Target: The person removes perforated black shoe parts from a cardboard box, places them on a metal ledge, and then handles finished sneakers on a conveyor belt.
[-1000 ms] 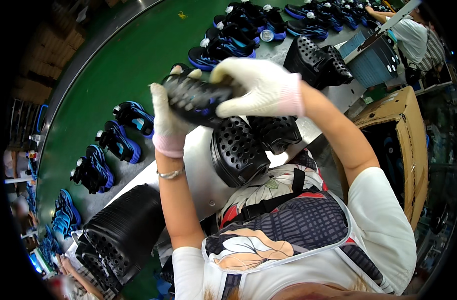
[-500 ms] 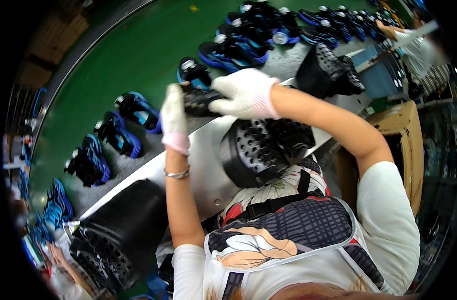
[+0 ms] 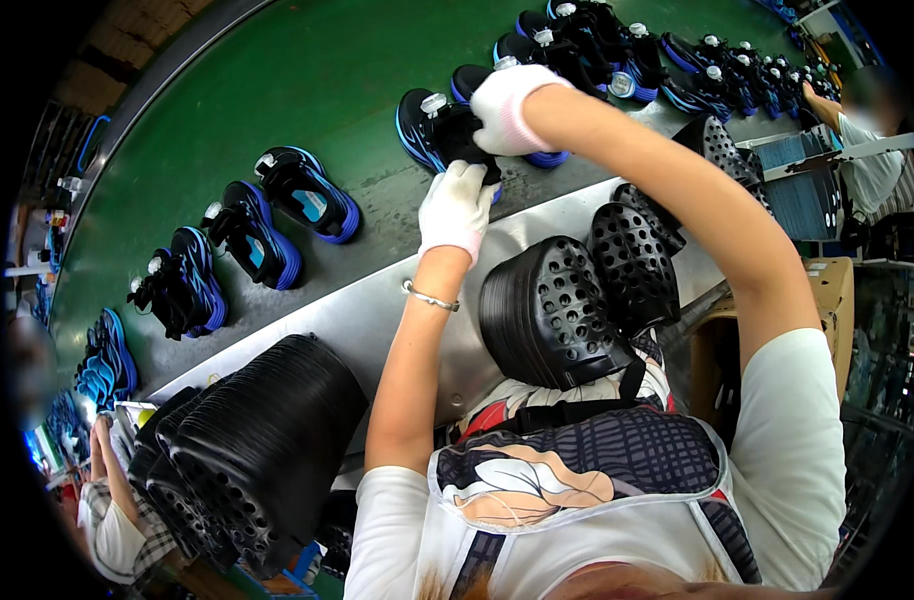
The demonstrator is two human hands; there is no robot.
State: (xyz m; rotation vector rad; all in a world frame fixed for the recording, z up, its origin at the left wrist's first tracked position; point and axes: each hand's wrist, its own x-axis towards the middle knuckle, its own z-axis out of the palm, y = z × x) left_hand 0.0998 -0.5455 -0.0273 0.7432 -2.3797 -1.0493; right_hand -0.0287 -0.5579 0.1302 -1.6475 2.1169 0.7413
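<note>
A black and blue sneaker [image 3: 424, 122] lies on the green conveyor belt in front of me. At its heel end, the gloved fingers of my left hand [image 3: 453, 212] are closed on the edge. Over the shoe's opening, my right hand [image 3: 514, 108], also in a white glove, has its fingers bent down. Something black [image 3: 461, 135] shows between the hands; whether it is a separate insert or the shoe's own lining I cannot tell. Nearest my left wrist on the metal ledge [image 3: 417, 350] stand nested black perforated plastic pieces [image 3: 567, 310].
Several sneakers [image 3: 312, 195] stand along the belt to the left, more [image 3: 577, 45] at the far right. A big stack of black plastic pieces [image 3: 267, 430] fills the ledge's left. A cardboard box [image 3: 827, 300] is at right. Co-workers sit at left [image 3: 117, 520] and far right [image 3: 867, 150].
Both hands have moved right and away from me, from a dark patterned piece held over the ledge edge to the sneaker. The sneakers on the belt have shifted rightward in view.
</note>
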